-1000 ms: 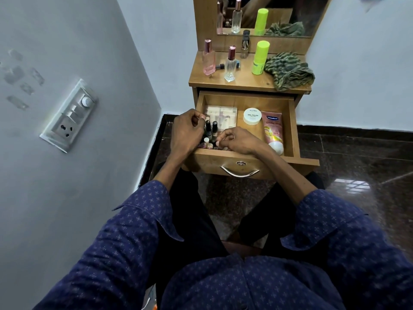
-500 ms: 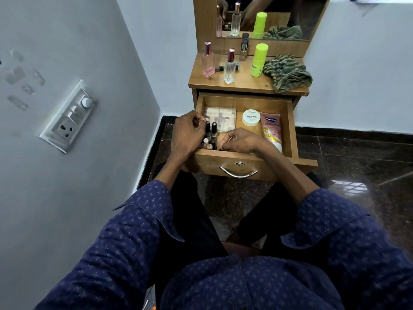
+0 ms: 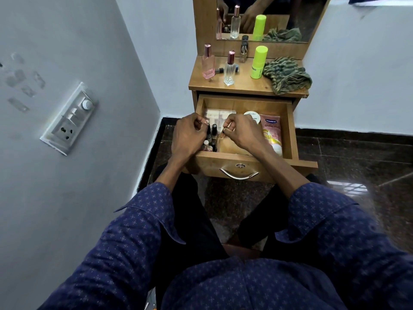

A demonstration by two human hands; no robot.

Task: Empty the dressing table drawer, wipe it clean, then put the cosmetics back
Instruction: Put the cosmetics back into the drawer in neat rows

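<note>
Both hands were in the open drawer. The left hand curled around upright nail polish bottles in the near left corner. The right hand, just beside, pinched something too small to tell. Farther back lay a flat box, a jar and a tube lengthwise along the right wall. Perfume bottles and a cloth stood on the desk.

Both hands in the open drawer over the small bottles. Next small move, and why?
Probably set the right hand's small pinched item upright beside the dark-capped nail polish bottles that the left hand steadies in the wooden drawer's front-left corner; bare floor lies beside them.
</note>
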